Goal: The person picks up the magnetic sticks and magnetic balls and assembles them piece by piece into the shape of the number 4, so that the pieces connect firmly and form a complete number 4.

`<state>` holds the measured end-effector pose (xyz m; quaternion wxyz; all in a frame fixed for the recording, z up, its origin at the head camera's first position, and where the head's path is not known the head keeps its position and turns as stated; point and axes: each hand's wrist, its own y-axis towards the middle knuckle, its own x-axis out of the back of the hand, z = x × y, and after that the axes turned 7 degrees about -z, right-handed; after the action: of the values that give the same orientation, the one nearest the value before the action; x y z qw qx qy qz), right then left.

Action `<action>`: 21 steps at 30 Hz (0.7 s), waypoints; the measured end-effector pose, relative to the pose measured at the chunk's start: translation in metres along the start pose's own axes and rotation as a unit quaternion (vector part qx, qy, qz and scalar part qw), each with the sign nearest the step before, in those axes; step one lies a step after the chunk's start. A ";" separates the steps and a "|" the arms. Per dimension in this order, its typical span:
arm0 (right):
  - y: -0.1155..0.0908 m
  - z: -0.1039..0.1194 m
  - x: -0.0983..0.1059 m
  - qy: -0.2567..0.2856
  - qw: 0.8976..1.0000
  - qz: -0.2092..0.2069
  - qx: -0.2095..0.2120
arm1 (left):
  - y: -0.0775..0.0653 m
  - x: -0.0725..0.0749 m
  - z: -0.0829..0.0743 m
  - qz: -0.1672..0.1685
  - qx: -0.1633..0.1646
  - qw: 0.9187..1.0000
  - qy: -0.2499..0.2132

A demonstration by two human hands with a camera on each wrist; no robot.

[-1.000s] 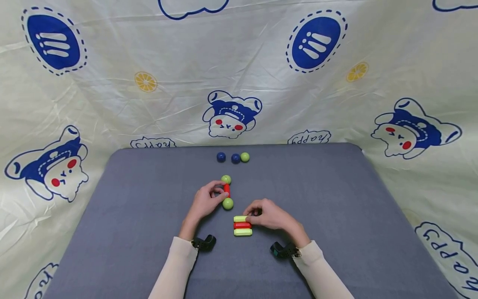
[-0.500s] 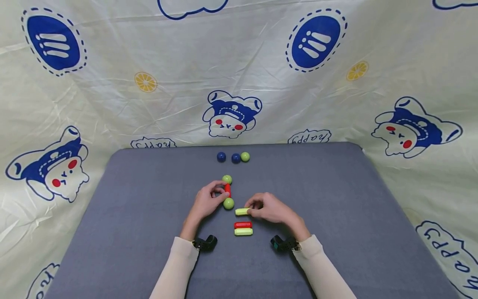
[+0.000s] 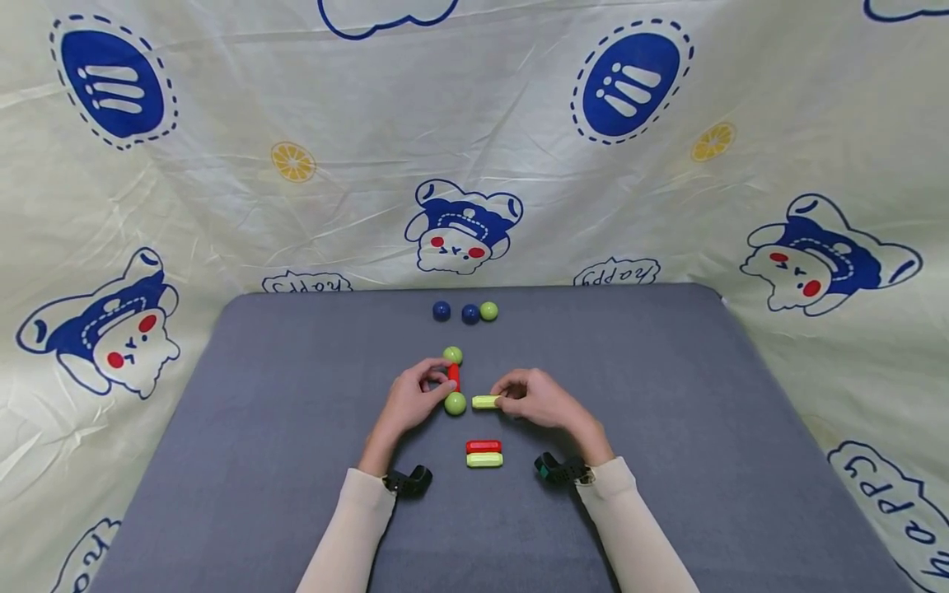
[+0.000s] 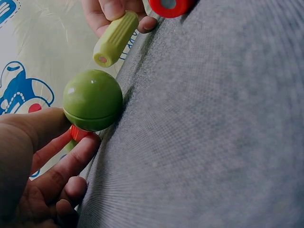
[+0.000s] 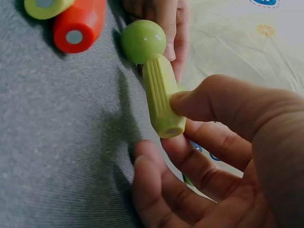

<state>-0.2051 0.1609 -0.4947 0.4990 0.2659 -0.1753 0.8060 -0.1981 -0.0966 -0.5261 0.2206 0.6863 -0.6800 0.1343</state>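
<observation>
My left hand pinches a red magnetic rod that has a green ball at each end. The near green ball looks large in the left wrist view; the far one lies beyond the fingertips. Between thumb and fingers of my right hand is a yellow-green magnetic rod, lying crosswise just right of the near ball. A small gap parts the rod's free end from that ball in the head view. Fingers hide part of both rods.
A red rod and another yellow-green rod lie side by side nearer the body. Two blue balls and one green ball sit near the far edge of the grey table. A printed curtain hangs behind.
My right hand has lifted the yellow-green rod away from the red one and carried it forward, beside the near green ball. The left hand keeps its hold in place.
</observation>
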 end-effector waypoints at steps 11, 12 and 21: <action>0.001 -0.004 -0.006 -0.010 1.000 -0.014 0.006 | -0.001 0.001 0.003 0.004 -0.001 1.000 -0.010; 0.001 -0.004 -0.006 -0.010 1.000 -0.015 0.006 | -0.001 0.001 0.003 0.004 0.000 1.000 -0.011; 0.001 -0.004 -0.008 -0.015 1.000 -0.016 0.003 | -0.001 0.000 0.001 0.006 -0.001 1.000 -0.013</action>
<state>-0.2045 0.1574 -0.5026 0.5079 0.2820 -0.1756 0.7948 -0.1973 -0.0972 -0.5275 0.2113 0.6840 -0.6868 0.1259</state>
